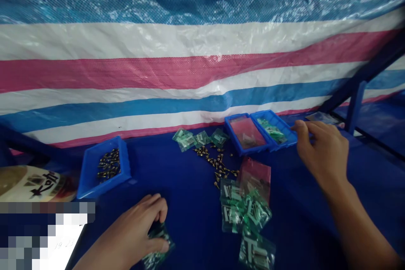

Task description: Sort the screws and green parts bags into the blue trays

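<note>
the left hand (pixel 136 225) is low on the dark blue tabletop (pixel 186 190), over a small clear green plastic bag of small parts (pixel 154 258). its thumb lies on the bag and its fingers curl over the far side; whether they are clamped on it, i cannot tell. the right hand (pixel 327 147) is at the right end of a blue plastic tray of green bags (pixel 287 124), its thumb and index finger bent towards the rim. i cannot tell whether those fingertips are together or apart, or whether they touch the tray.

just beside that tray, on its left, is a blue plastic tray with a pink packet (pixel 239 148). nearer the person, a flat pink and clear packet (pixel 262 173) lies partly under a loose cluster of clear green bags with pale parts (pixel 232 215). a scattered heap of small brass-coloured and dark metal pieces (pixel 218 166) lies to the left of the packet, with three small green bags (pixel 184 139) behind it near a striped blue, white and pink plastic sheet (pixel 190 71).

well apart on the left, a blue plastic tray of metal pieces (pixel 126 162) stands tilted in the view, near a rounded container with a printed label (pixel 38 183). a clear plastic packet (pixel 322 117) lies behind the right hand, near a dark blue frame (pixel 355 107).
</note>
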{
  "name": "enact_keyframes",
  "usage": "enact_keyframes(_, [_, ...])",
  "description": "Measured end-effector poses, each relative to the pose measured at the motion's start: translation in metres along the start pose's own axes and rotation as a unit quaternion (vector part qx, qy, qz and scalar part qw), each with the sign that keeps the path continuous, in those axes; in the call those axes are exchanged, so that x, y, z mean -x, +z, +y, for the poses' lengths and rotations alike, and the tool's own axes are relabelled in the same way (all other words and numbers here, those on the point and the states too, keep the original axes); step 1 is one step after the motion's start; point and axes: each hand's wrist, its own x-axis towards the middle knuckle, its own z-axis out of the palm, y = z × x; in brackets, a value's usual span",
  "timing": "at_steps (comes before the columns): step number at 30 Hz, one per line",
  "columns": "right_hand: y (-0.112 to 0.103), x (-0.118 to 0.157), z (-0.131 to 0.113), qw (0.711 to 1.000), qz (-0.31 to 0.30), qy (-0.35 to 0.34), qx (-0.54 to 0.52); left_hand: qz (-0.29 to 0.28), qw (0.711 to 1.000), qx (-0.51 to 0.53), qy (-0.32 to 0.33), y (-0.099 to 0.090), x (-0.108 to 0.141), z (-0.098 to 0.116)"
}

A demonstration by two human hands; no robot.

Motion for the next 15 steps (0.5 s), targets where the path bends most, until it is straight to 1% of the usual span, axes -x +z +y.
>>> enact_keyframes(3, [0.002, 0.004, -0.012, 0.999, -0.013, -0.023, -0.031, 0.022, 1.0, 0.004, 0.008, 0.002, 0.0, 0.001])
enact_keyframes(6, [0.007, 0.015, -0.036, 0.99, -0.037, -0.084, -0.108, 0.025, 0.999, 0.032, -0.004, 0.005, -0.001, 0.001])
enact_keyframes(7, [0.008, 0.02, -0.046, 0.983, -0.054, -0.111, -0.135, 0.029, 0.999, 0.044, -0.007, 0.006, -0.002, 0.001])
enact_keyframes(10, [0.009, 0.037, -0.073, 0.94, -0.13, -0.203, -0.242, 0.065, 0.995, 0.079, 0.002, 0.008, -0.006, 0.007])
enact_keyframes(12, [0.007, 0.047, -0.086, 0.909, -0.176, -0.247, -0.285, 0.097, 0.99, 0.095, 0.026, 0.008, -0.008, 0.014])
enact_keyframes(15, [0.003, 0.059, -0.1, 0.873, -0.21, -0.293, -0.328, 0.129, 0.981, 0.131, 0.063, 0.007, -0.013, 0.028])
